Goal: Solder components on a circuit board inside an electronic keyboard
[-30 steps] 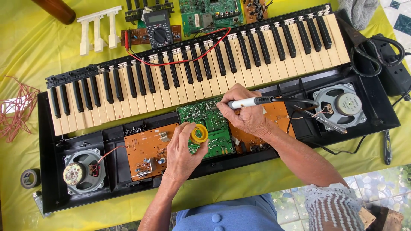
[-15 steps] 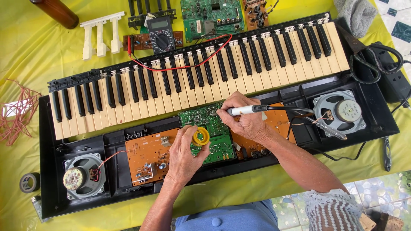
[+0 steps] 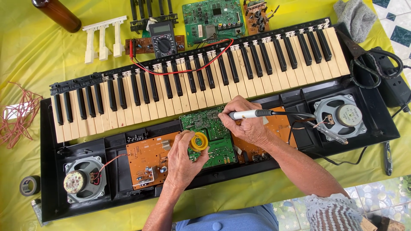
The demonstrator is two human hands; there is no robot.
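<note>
An opened electronic keyboard lies on a yellow cloth, its black base exposed. My right hand grips a grey and black soldering iron, tip down on the green circuit board in the middle of the base. My left hand holds a small yellow spool of solder over the lower part of that board. Orange circuit boards sit on either side of the green one.
Round speakers sit at both ends of the base. Behind the keys lie a multimeter with red leads, loose key sections, a green board, a brown bottle. Red wire and tape at left; scissors at right.
Both hands have stayed on the green board with only slight shifts; the view itself has drifted a little.
</note>
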